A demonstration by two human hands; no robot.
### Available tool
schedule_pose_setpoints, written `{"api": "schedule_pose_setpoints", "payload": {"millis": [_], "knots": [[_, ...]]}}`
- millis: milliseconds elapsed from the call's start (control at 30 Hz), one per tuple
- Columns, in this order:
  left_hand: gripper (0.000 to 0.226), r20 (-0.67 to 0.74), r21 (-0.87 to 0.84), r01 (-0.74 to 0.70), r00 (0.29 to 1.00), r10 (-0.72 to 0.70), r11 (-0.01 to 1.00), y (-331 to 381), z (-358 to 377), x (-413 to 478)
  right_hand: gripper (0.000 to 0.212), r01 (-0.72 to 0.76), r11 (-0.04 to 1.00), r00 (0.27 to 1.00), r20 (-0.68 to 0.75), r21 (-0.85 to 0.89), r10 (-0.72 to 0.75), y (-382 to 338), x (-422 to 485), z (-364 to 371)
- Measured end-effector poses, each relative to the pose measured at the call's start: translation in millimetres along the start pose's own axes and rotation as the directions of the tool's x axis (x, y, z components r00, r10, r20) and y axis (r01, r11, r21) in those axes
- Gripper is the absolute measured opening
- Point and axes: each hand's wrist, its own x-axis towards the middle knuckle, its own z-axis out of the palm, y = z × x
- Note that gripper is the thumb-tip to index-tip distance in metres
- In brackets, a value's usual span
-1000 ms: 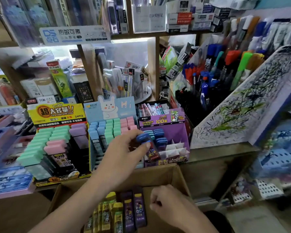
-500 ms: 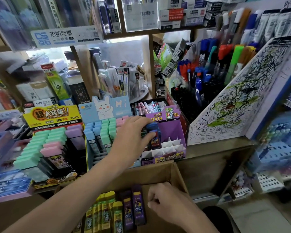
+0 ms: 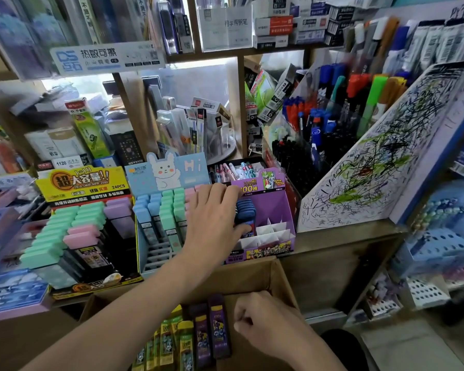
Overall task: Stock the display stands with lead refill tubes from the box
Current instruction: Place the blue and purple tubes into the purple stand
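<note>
A purple display stand (image 3: 277, 207) with white dividers sits on the shelf and holds a row of blue-capped lead refill tubes (image 3: 245, 207) at its left side. My left hand (image 3: 214, 218) reaches into it, fingers over the caps and thumb against the front blue-capped tube (image 3: 248, 227), which stands in a slot. Below is an open cardboard box (image 3: 281, 274) with purple tubes (image 3: 219, 328) and yellow-green tubes (image 3: 169, 341) lying inside. My right hand (image 3: 263, 322) rests in the box beside the purple tubes, fingers curled with nothing visible in them.
Left of the purple stand are a blue rabbit stand (image 3: 172, 170) with pastel-capped tubes and a yellow stand (image 3: 83, 180) with green and pink ones. A scribbled test board (image 3: 381, 162) leans at the right before racks of pens (image 3: 332, 108). Shelves above are packed with boxes.
My left hand has carried the blue-capped tube up and right from in front of the stand into the row of blue tubes. My right hand has stayed in the box.
</note>
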Motion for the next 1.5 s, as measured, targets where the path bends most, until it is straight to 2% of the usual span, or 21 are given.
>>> {"api": "schedule_pose_setpoints", "payload": {"millis": [233,400,467,567,633,700,767,833,900,967,1100,1200,1400,1500], "knots": [[0.073,-0.015,-0.104,0.063,0.998,-0.065,0.993,-7,-17,-6,0.008,-0.006,1.000,1.000,-0.027,-0.027,0.005,2,-1,3],[0.028,-0.161,-0.265,0.065,0.981,-0.111,0.962,-23,-45,-42,0.010,-0.011,0.999,0.999,-0.052,-0.040,0.009,4,2,7],[0.022,-0.149,-0.358,0.082,0.978,-0.144,0.930,-29,-54,-68,0.013,-0.013,0.999,0.998,-0.056,-0.036,0.011,4,4,9],[0.019,0.033,-0.452,0.216,0.974,-0.226,0.865,-36,-54,-112,0.013,-0.016,1.000,0.999,-0.041,-0.006,0.016,3,9,11],[0.025,0.233,-0.472,0.382,0.923,-0.305,0.794,-40,-46,-138,0.010,-0.025,1.000,0.999,-0.025,-0.012,0.025,1,12,14],[0.028,0.443,-0.432,0.563,0.813,-0.378,0.704,-45,-33,-160,0.017,-0.038,0.999,0.999,0.006,-0.031,0.038,-4,14,14],[0.029,0.617,-0.409,0.712,0.677,-0.402,0.571,-48,-20,-175,0.017,-0.071,0.997,0.997,0.036,-0.039,0.073,-12,18,16],[0.029,0.716,-0.411,0.798,0.582,-0.385,0.440,-46,-11,-184,0.015,-0.127,0.990,0.991,0.044,-0.059,0.130,-22,26,20],[0.024,0.764,-0.385,0.840,0.523,-0.379,0.383,-43,-8,-189,0.018,-0.172,0.983,0.984,0.037,-0.065,0.175,-30,33,29],[0.023,0.790,-0.341,0.859,0.482,-0.379,0.381,-41,-7,-194,0.020,-0.200,0.978,0.978,0.049,-0.061,0.203,-36,40,40],[0.024,0.818,-0.279,0.818,0.477,-0.322,0.502,-41,-12,-201,0.036,-0.230,0.973,0.973,0.012,-0.005,0.230,-42,50,62],[0.030,0.813,-0.262,0.797,0.486,-0.321,0.545,-42,-19,-204,0.052,-0.233,0.971,0.971,-0.043,0.054,0.235,-45,53,75],[0.035,0.792,-0.252,0.820,0.479,-0.378,0.513,-51,-28,-209,0.058,-0.232,0.969,0.966,-0.101,0.085,0.240,-47,57,92],[0.045,0.784,-0.253,0.840,0.469,-0.407,0.480,-53,-30,-211,0.049,-0.231,0.968,0.964,-0.115,0.094,0.241,-47,59,95]]}}
